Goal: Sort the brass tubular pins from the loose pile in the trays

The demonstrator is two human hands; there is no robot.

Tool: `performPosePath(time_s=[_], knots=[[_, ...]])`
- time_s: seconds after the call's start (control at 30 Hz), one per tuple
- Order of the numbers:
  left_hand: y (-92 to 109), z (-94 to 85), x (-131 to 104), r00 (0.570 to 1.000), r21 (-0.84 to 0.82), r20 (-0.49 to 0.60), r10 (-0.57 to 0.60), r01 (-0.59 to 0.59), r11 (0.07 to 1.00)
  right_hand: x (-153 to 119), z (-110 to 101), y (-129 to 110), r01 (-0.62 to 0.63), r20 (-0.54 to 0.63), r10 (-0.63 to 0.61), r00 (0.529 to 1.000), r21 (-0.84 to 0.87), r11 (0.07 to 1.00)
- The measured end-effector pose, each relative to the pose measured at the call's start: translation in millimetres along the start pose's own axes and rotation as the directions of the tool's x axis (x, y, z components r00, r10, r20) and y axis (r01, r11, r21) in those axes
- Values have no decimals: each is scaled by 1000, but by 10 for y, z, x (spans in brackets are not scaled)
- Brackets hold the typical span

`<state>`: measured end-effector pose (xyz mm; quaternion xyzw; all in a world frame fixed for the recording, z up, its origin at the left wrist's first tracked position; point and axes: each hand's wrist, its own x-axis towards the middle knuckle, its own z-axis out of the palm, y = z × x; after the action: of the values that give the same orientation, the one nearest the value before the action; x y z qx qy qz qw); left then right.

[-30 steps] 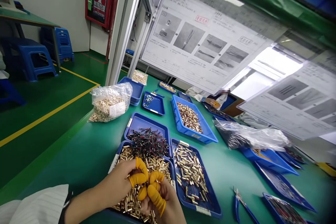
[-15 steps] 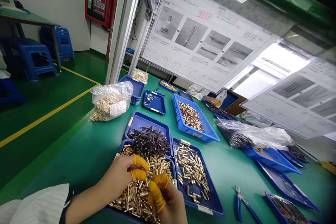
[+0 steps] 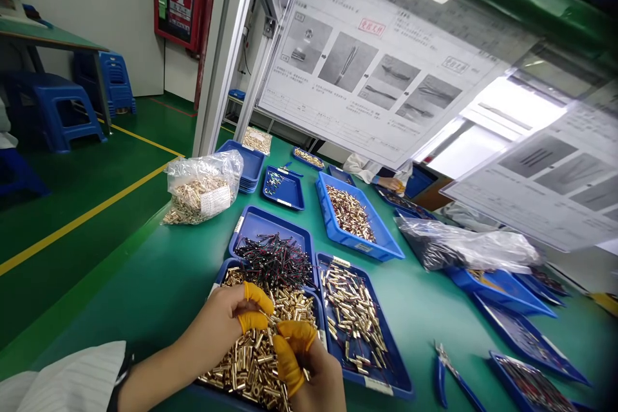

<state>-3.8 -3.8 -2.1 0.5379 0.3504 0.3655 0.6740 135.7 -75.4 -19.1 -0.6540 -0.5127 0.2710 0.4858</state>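
Yellow finger covers sit on the thumb and forefinger of both hands. My left hand point(image 3: 234, 322) is closed in a pinch above a blue tray of small brass tubes point(image 3: 251, 367). Close beside it, fingertips nearly meeting, my right hand point(image 3: 311, 360) is pinched too. Whatever lies between the fingertips is too small and covered to make out. Just behind the hands, black and red wire leads point(image 3: 277, 261) are heaped in another blue tray point(image 3: 270, 222). To the right, a long blue tray point(image 3: 398, 370) holds brass tubes with thin wires attached point(image 3: 355, 309).
Blue-handled pliers point(image 3: 451, 373) lie on the green table at right. A blue bin point(image 3: 386, 246) of brass parts stands farther back. A plastic bag of parts point(image 3: 203, 190) is at left. Instruction sheets point(image 3: 367, 77) hang overhead. A co-worker's hand point(image 3: 393, 185) shows at the back.
My right hand's fingertips have shifted slightly and its thumb and forefinger sit closer to my left fingertips. The trays and their contents look the same.
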Motion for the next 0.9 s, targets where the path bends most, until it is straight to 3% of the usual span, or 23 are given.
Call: performPosePath(time_s=[0.27, 0.4, 0.53, 0.67, 0.73, 0.9], knots=[[62, 13, -10, 1000, 16, 2, 12, -12, 1000, 8, -47, -67, -2, 35, 3, 999, -32, 1000], [70, 0, -25, 997, 116, 25, 71, -74, 991, 34, -105, -95, -27, 168, 30, 985, -18, 999], [70, -11, -72, 977, 291, 140, 163, -198, 936, 15, -61, -90, -111, 158, 88, 984, 145, 983], [95, -4, -127, 966, 391, 256, 26, -128, 911, -29, 18, -95, -189, 186, 143, 972, 261, 947], [109, 2, -139, 962, 430, 269, -38, -85, 899, -36, 20, -119, -207, 214, 148, 965, 284, 936], [90, 0, -99, 982, 358, 186, 20, -86, 930, -5, -66, -205, -266, 260, 150, 954, 502, 823]])
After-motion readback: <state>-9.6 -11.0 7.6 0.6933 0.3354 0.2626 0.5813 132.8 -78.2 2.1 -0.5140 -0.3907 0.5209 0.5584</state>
